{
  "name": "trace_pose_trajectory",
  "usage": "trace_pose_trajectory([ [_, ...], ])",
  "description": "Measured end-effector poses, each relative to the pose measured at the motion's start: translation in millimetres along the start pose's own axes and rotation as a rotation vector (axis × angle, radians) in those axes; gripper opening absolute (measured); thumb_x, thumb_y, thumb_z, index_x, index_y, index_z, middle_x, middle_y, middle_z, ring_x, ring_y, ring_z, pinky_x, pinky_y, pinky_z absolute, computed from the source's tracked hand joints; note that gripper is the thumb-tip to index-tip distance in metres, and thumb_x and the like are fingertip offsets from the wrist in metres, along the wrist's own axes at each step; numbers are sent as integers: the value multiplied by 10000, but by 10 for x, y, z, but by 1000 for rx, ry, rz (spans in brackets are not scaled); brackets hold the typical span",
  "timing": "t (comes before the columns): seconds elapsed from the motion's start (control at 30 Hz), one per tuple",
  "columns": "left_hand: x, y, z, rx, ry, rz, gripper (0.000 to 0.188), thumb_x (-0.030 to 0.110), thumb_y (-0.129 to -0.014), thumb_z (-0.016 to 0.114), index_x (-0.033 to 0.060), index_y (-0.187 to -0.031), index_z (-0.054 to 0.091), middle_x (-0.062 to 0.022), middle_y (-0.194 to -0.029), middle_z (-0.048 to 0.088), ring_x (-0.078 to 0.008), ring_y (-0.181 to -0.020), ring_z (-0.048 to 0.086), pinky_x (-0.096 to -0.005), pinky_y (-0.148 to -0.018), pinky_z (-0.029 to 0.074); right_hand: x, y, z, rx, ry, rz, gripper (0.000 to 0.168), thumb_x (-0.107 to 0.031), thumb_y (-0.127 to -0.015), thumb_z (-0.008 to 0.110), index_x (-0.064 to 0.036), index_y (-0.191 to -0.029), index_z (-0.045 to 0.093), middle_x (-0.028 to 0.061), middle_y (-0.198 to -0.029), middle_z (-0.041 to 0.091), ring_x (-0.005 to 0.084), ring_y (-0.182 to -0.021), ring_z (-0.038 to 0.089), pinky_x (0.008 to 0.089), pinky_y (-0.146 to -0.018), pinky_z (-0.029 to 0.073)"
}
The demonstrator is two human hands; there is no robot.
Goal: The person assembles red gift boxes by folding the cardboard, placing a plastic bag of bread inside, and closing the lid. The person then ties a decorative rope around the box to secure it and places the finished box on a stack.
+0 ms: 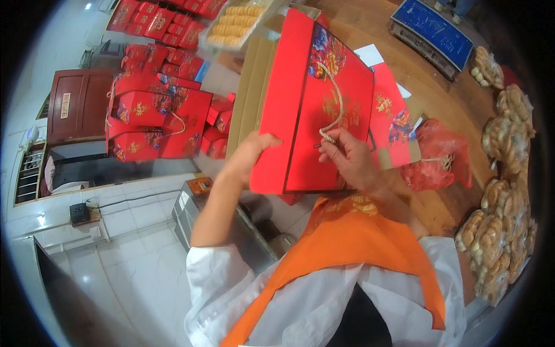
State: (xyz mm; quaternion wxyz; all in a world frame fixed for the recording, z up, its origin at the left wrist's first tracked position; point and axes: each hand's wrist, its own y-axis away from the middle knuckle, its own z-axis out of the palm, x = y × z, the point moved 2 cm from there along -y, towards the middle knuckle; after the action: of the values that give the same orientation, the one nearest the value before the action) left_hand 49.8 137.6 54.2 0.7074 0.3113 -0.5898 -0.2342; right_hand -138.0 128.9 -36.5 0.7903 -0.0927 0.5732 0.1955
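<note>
A large red cardboard gift box [277, 99] with a floral corner print and gold writing is tilted in front of me. My left hand [249, 154] grips its lower left edge, thumb on the red face, the other fingers hidden behind. A twisted cream rope handle [339, 102] is threaded at the upper part of the panel. Its lower end is pinched between the thumb and fingers of my right hand [347, 158], close to the panel. A small dark tip shows beside those fingers; whether it belongs to the rope cannot be told.
Another red printed cardboard piece [388, 108] and a red plastic bag [438, 156] with rope lie on the wooden table [433, 97]. Bagged baked goods [498, 230] line its right side, near a blue-topped platform [433, 32]. Red gift boxes [182, 126] and a tray of round pastries [236, 24] stand to the left.
</note>
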Motion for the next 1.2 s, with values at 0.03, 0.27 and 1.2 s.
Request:
trace_pose_trajectory([
  [0.03,15,-7,30,-17,-9,13,297,50,-747,536,-47,-1027,538,-101,-921,612,-176,-783,623,-293,-679,529,-1,-6,10,1,21,-43,173,-63,-862,548,11,-1018,548,51,-807,608,99,-706,617,223,-628,484],
  [0.27,22,30,233,-66,-14,37,288,62,-757,521,-33,-1028,542,-89,-921,609,-161,-776,616,-280,-675,519,-15,-1,12,34,184,-203,153,-40,-828,567,22,-966,542,115,-839,618,168,-733,640,264,-641,496],
  [1.2,-53,74,472,-60,-238,56,218,93,-777,493,-7,-963,551,-42,-818,590,-108,-681,580,-235,-564,469,-154,92,-88,91,468,-392,138,-10,-690,594,-34,-795,508,128,-694,518,302,-656,555,366,-560,442],
])
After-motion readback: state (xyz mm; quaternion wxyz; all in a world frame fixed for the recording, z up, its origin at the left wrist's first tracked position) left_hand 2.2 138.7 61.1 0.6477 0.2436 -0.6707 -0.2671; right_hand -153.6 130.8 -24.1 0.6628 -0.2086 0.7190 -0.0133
